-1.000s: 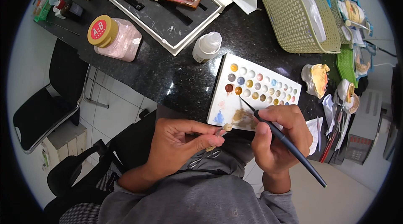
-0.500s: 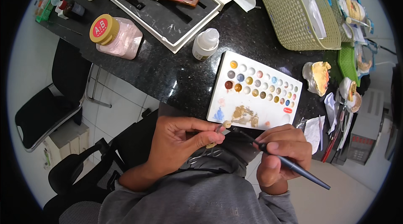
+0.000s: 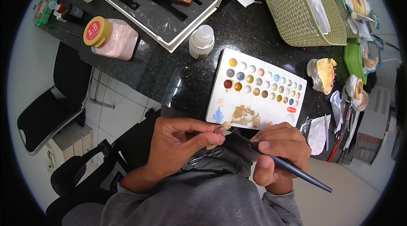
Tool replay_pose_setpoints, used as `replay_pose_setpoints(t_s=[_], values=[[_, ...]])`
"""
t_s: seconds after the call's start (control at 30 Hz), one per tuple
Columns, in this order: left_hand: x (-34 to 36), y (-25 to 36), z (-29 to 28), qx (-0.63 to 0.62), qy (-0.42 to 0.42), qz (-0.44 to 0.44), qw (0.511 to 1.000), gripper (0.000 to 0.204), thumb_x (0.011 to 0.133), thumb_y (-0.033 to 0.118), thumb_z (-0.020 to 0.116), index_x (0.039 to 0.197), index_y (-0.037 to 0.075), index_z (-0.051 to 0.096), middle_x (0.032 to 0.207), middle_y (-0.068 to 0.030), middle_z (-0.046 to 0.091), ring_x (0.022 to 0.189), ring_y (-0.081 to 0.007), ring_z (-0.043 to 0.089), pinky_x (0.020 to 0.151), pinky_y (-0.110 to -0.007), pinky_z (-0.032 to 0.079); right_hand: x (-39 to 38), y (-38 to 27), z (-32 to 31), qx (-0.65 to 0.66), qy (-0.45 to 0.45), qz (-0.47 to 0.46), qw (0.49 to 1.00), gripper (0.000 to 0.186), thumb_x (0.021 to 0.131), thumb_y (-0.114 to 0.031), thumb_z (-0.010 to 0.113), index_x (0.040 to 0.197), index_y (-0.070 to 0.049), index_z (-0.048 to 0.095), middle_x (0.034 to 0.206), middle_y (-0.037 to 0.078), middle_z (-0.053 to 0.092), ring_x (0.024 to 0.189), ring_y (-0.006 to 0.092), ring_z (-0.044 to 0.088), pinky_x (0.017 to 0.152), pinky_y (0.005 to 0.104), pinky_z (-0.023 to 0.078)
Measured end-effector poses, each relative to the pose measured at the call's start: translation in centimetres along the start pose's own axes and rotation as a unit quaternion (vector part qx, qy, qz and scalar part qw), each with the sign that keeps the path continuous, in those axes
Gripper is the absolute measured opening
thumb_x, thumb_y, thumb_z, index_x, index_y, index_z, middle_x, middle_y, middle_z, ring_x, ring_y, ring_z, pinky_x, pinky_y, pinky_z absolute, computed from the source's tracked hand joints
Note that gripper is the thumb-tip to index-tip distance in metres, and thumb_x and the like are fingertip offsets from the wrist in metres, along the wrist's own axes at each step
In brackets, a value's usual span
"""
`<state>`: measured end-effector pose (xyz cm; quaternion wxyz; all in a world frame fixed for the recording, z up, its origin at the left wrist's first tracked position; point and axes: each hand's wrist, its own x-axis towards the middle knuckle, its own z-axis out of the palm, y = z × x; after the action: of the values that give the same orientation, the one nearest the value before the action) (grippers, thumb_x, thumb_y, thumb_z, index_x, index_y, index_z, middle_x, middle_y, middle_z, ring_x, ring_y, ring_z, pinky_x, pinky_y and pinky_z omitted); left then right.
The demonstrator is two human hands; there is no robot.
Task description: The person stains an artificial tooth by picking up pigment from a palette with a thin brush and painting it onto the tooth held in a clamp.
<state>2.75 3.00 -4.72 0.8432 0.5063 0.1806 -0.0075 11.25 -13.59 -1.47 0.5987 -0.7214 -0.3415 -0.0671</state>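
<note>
My left hand (image 3: 178, 145) pinches metal forceps (image 3: 207, 158) that carry a small cream tooth-shaped piece (image 3: 227, 125) near the palette's lower edge. My right hand (image 3: 283, 152) grips a dark slim-handled brush (image 3: 289, 167), its tip at or very near the tooth piece; whether they touch I cannot tell. Behind both hands lies a white ceramic palette (image 3: 263, 103) with rows of colored wells and brown, blue and pink smears.
A white bottle (image 3: 201, 44), pink-filled jar (image 3: 121, 41), tray with book (image 3: 180, 31) and mesh basket (image 3: 288, 18) stand on the black counter (image 3: 152, 77). Dental models (image 3: 318, 75), papers and tools (image 3: 339, 137) lie rightward; a chair (image 3: 55, 103) is left.
My right hand has brought the brush from the palette wells down to the tooth piece, its handle now more level. My left hand has shifted slightly, still holding the forceps.
</note>
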Motion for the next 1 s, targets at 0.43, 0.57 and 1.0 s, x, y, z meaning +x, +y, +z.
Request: replay_pose_setpoints(t_s=[0.43,0.57,1.0], values=[[0.0,0.0,0.0,0.004,0.001,0.004,1.000,0.014,0.082,0.002,0.071,0.089,-0.009,0.066,0.082,-0.0201,0.069,0.075,-0.0226,0.071,0.072,-0.034,0.059,0.1,0.2,-0.1,-0.012,-0.009,-0.011,1.000,0.013,0.070,-0.002,0.068,0.082,0.000,0.065,0.072,0.011,0.065,0.058,0.0196,0.066,0.056,0.0286,0.056],[0.1,0.1,0.1,0.008,0.000,0.003,1.000,0.014,0.082,0.001,0.071,0.088,-0.010,0.065,0.080,-0.0200,0.069,0.074,-0.0223,0.070,0.072,-0.034,0.059,0.1,0.1,-0.2,-0.015,-0.004,-0.024,1.000,0.014,0.069,-0.002,0.069,0.083,0.001,0.065,0.072,0.011,0.065,0.057,0.0197,0.066,0.055,0.0286,0.056],[-1.0,-0.8,1.0,0.024,0.019,0.006,1.000,0.013,0.083,-0.001,0.069,0.093,-0.009,0.067,0.083,-0.0188,0.069,0.073,-0.0227,0.069,0.067,-0.031,0.058,-5.3,-1.8,-8.9,-0.038,0.165,-0.071,0.983,0.021,0.085,-0.008,0.059,0.103,0.000,0.055,0.076,0.013,0.056,0.057,0.0211,0.060,0.050,0.0290,0.053]])
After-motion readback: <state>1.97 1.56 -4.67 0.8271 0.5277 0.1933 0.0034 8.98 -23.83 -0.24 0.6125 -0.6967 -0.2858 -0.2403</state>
